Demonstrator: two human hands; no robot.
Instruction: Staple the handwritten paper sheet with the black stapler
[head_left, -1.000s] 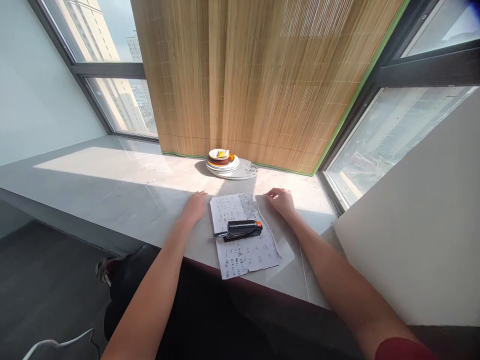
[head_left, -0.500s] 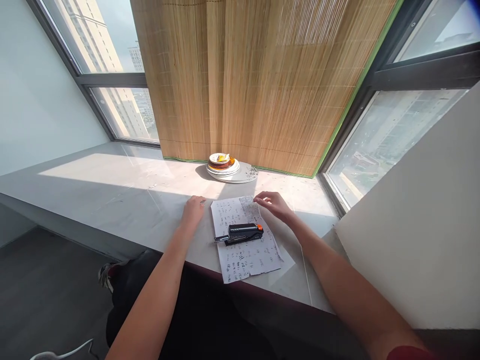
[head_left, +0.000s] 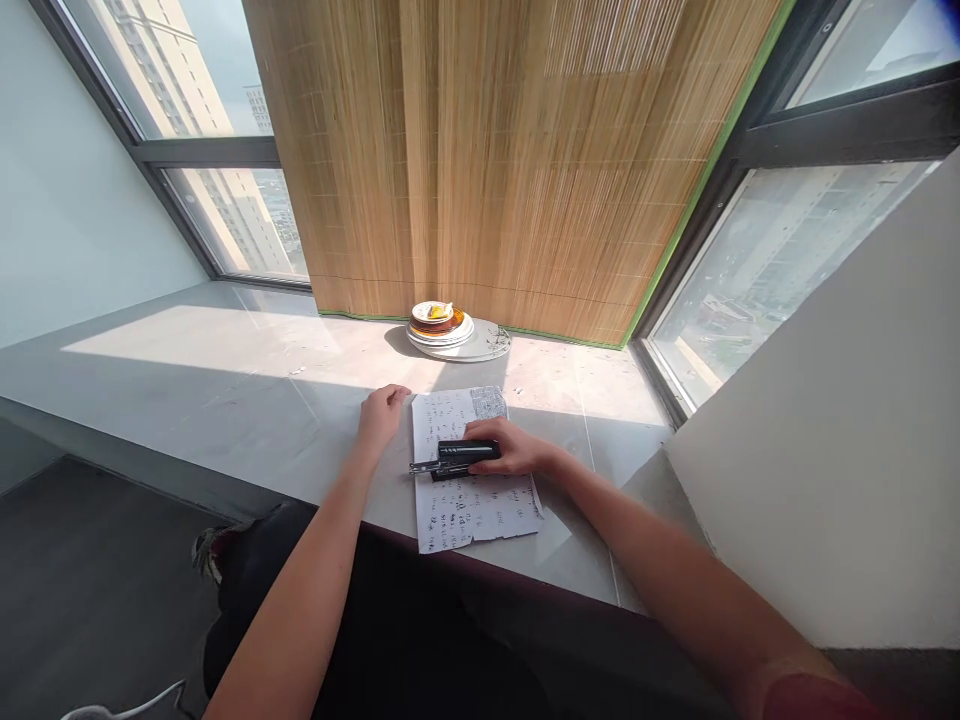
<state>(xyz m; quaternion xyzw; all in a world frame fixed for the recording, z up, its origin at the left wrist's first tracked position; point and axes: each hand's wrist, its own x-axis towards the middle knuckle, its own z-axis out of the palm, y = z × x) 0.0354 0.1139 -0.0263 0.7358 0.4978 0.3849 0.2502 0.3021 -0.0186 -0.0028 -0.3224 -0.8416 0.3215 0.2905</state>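
A black stapler (head_left: 454, 452) lies across the handwritten sheets of paper (head_left: 480, 520); its metal front end sticks out to the left, past the paper's edge. My right hand (head_left: 510, 446) is wrapped over the stapler's right end and hides its orange part. On the sill just left of the paper's upper corner rests my left hand (head_left: 381, 415), its fingers curled together and nothing visible in them. Its fingertips are close to the paper edge; whether they touch it I cannot tell.
A stack of small plates (head_left: 441, 328) sits on an oval platter (head_left: 487, 343) at the back of the pale windowsill (head_left: 225, 390). Behind hangs a bamboo blind (head_left: 480, 180). To the right stand a window frame and a white wall (head_left: 825, 430). The sill's front edge runs above my legs.
My right hand has come down from the paper's top right corner and closed on the stapler. The paper lies straighter now. My left hand has stayed nearly in place.
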